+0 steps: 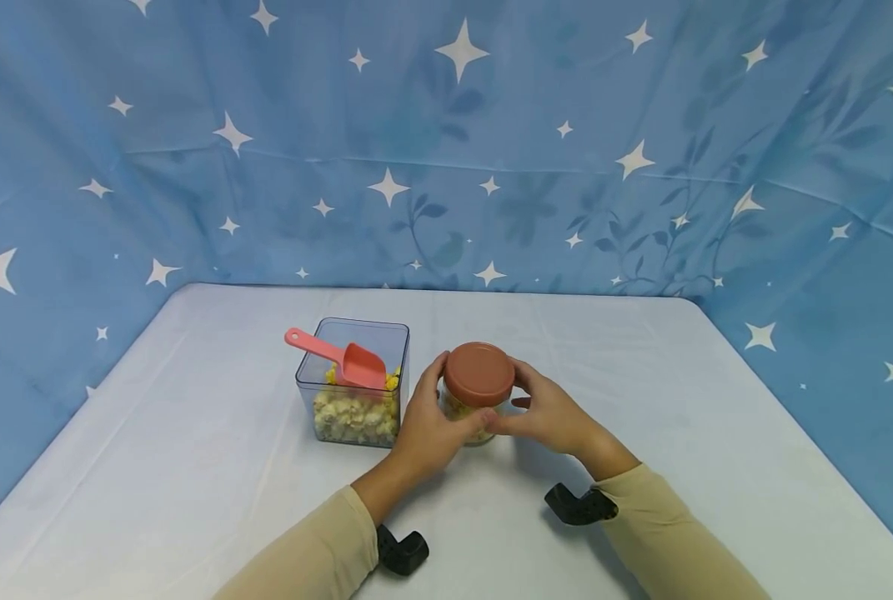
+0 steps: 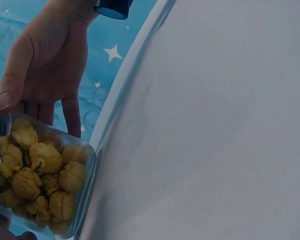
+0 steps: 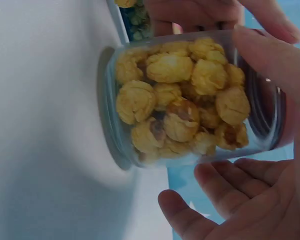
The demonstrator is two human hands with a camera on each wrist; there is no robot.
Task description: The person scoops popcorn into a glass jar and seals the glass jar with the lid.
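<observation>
A small clear jar [image 3: 180, 105] of round caramel-coloured popcorn has a reddish-brown lid [image 1: 480, 373] on it. It stands upright at the middle of the white table, its base at the tabletop in the right wrist view. From its left side my left hand [image 1: 427, 425] holds the jar, thumb across the front and fingers round the far side. My right hand [image 1: 554, 414] grips it from the right, with the thumb near the left thumb just below the lid. In the right wrist view the right fingers [image 3: 185, 215] spread along the jar's other side.
Left of the jar stands an open clear bin [image 1: 313, 375] partly filled with popcorn. A pink scoop [image 1: 363, 367] lies in it, its handle sticking out over the left rim. The white table [image 1: 153, 467] ends at a blue star-patterned curtain [image 1: 303, 125].
</observation>
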